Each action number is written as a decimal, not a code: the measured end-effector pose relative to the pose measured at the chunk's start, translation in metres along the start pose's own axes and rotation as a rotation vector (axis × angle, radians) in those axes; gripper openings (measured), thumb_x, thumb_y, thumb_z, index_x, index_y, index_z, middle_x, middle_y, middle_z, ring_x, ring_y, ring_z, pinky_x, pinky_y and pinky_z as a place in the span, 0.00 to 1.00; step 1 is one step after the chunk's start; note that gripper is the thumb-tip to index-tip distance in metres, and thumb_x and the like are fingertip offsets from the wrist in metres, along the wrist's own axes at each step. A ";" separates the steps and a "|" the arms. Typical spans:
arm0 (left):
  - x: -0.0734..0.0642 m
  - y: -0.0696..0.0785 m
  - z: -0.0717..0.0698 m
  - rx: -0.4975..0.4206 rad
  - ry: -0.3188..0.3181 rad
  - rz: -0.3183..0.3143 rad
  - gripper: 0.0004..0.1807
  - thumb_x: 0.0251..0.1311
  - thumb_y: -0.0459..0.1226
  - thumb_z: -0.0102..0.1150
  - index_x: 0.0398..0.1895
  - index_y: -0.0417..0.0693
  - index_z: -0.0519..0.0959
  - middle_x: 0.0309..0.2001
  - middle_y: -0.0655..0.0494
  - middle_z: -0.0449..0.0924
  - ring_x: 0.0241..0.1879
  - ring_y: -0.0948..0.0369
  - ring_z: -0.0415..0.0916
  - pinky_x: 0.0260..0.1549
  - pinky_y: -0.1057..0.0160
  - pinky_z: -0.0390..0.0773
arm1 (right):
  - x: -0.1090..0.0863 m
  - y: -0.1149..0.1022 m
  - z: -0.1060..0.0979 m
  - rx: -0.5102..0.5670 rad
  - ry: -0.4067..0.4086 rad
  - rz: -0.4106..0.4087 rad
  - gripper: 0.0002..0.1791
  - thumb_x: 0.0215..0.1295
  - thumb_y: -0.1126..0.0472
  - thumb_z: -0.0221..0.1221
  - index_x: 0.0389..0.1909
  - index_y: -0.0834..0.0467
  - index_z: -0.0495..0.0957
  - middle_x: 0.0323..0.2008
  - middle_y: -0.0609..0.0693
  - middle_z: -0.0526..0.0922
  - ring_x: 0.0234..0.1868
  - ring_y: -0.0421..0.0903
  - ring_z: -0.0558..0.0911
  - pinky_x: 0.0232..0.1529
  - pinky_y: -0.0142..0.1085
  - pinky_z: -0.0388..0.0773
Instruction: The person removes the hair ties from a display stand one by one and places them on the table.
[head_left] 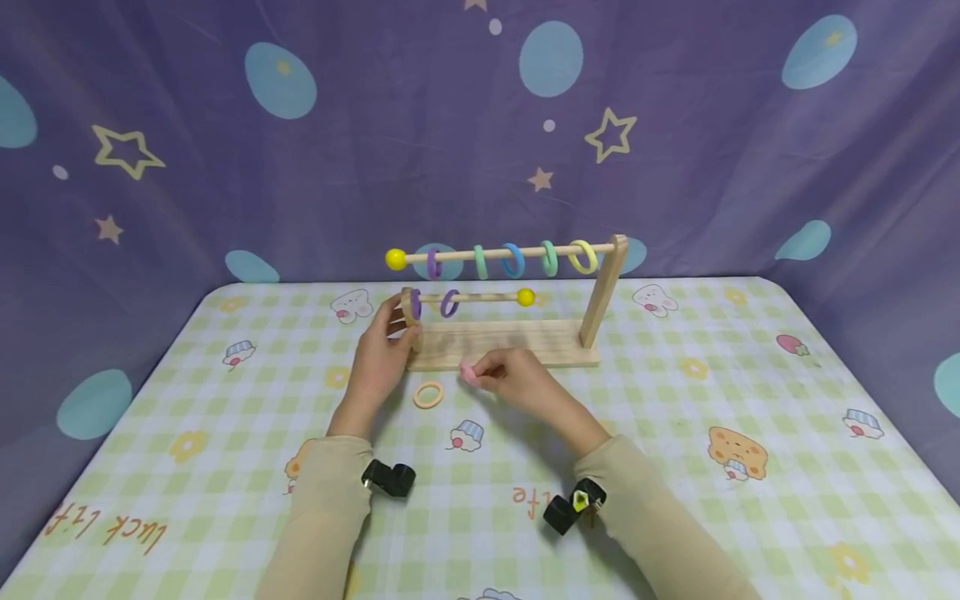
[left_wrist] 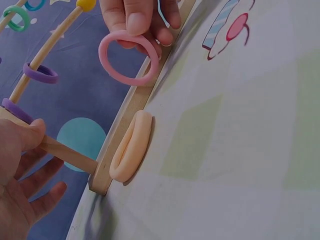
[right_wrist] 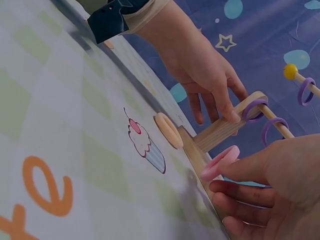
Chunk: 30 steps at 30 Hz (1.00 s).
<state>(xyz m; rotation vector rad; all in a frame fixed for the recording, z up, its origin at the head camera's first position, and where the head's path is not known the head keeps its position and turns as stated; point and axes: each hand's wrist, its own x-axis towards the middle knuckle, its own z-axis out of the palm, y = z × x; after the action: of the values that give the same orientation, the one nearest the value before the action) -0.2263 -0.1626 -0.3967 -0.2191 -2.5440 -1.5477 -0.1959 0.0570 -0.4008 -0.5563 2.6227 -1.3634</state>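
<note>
A wooden ring stand (head_left: 502,362) has two rods with yellow end balls. My left hand (head_left: 378,354) grips its shorter post at the left, thumb on the near face and some fingers behind. Two purple rings hang on the lower rod (head_left: 487,297), one close against that post. Pinched between the thumb and fingers of my right hand (head_left: 521,383) is a pink ring (left_wrist: 132,81), held just in front of the base. A peach ring (left_wrist: 141,145) lies flat on the cloth near the base's left end, touched by neither hand.
Along the upper rod (head_left: 491,253) hang purple, green, blue and yellow rings. The taller post (head_left: 603,292) rises at the base's right end. A checked cloth (head_left: 675,517) with printed pictures covers the table, and a purple patterned curtain (head_left: 420,142) hangs behind.
</note>
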 end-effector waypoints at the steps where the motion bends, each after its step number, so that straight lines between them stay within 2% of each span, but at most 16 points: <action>1: 0.000 0.000 0.000 -0.001 0.000 -0.001 0.30 0.72 0.34 0.54 0.74 0.43 0.59 0.64 0.39 0.70 0.62 0.46 0.71 0.58 0.51 0.74 | 0.000 0.000 0.000 -0.012 -0.001 -0.002 0.06 0.65 0.62 0.66 0.35 0.62 0.86 0.32 0.50 0.86 0.32 0.40 0.80 0.38 0.32 0.79; 7: 0.000 0.001 0.001 -0.001 -0.001 -0.009 0.30 0.72 0.35 0.54 0.74 0.43 0.59 0.64 0.39 0.70 0.62 0.46 0.71 0.58 0.51 0.74 | 0.003 0.000 0.000 -0.074 -0.013 -0.031 0.04 0.64 0.65 0.65 0.35 0.62 0.86 0.32 0.50 0.86 0.31 0.40 0.80 0.36 0.31 0.79; 16: 0.000 0.000 0.000 -0.005 0.001 -0.010 0.30 0.72 0.35 0.54 0.75 0.43 0.59 0.64 0.39 0.70 0.62 0.46 0.71 0.58 0.51 0.74 | 0.004 0.001 0.000 -0.112 -0.043 -0.026 0.03 0.63 0.69 0.65 0.36 0.63 0.86 0.32 0.51 0.86 0.33 0.40 0.81 0.38 0.30 0.79; 27: -0.001 0.001 0.000 -0.001 0.003 -0.010 0.30 0.72 0.35 0.54 0.74 0.44 0.60 0.64 0.39 0.71 0.62 0.47 0.71 0.58 0.51 0.74 | 0.002 -0.002 0.003 -0.168 -0.070 0.012 0.03 0.62 0.64 0.68 0.36 0.57 0.86 0.35 0.46 0.85 0.37 0.40 0.81 0.43 0.32 0.79; 30: -0.002 0.002 0.000 0.001 0.004 -0.012 0.30 0.72 0.35 0.54 0.74 0.44 0.60 0.64 0.39 0.70 0.62 0.46 0.71 0.58 0.51 0.74 | 0.001 -0.003 0.004 -0.184 -0.078 0.014 0.03 0.61 0.63 0.69 0.35 0.55 0.86 0.34 0.44 0.84 0.36 0.38 0.80 0.42 0.32 0.78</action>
<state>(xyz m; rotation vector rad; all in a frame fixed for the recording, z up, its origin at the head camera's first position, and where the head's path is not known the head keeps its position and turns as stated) -0.2245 -0.1618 -0.3957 -0.2007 -2.5472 -1.5494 -0.1952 0.0521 -0.4009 -0.5993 2.6992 -1.0799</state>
